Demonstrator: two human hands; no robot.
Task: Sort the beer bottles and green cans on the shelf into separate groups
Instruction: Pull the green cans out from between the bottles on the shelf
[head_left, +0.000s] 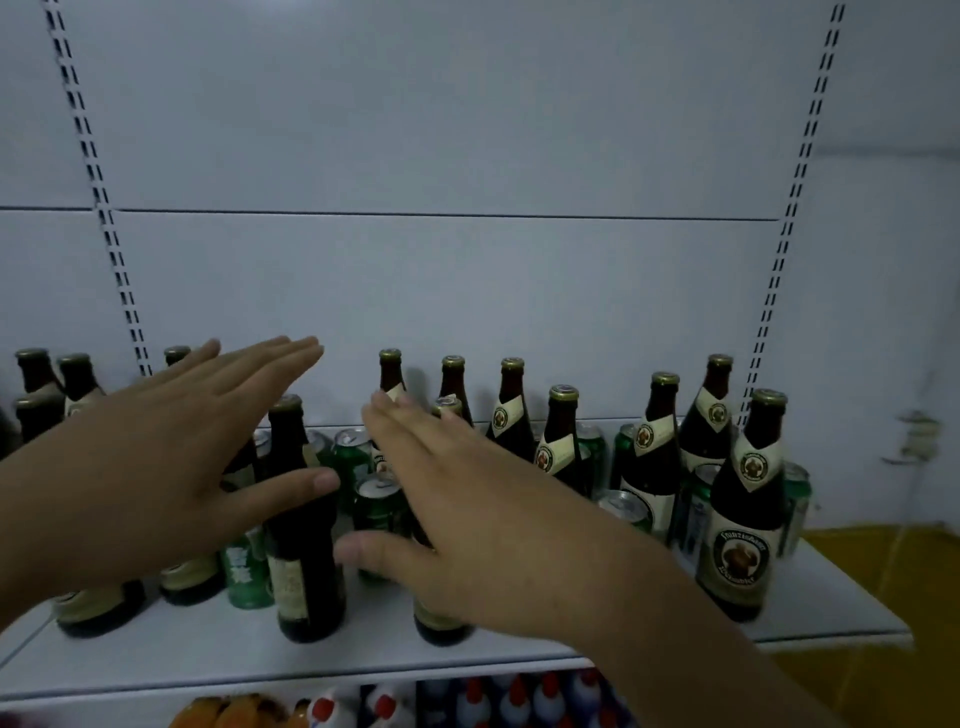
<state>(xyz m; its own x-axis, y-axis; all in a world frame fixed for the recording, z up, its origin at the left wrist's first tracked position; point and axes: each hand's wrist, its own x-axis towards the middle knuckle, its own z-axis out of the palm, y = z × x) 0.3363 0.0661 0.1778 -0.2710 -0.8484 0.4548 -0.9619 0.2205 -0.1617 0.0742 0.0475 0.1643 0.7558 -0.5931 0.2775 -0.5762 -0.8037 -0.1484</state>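
Several dark beer bottles with cream labels stand mixed with green cans on a white shelf (197, 649). My left hand (156, 457) is stretched flat over the left bottles, fingers straight, holding nothing. In front of it stands one bottle (304, 525). My right hand (467, 509) is also flat with straight fingers, reaching over a green can (376, 506) and hiding part of a bottle behind it. At the right front stands a large labelled bottle (743, 514). More green cans (350, 452) sit farther back among the bottles.
The shelf's front edge runs across the lower view and its right end (883, 631) stops near a yellow floor. Below the shelf are red-capped bottles (519, 701) and orange items (228, 714). A white back panel with slotted uprights (779, 260) rises behind.
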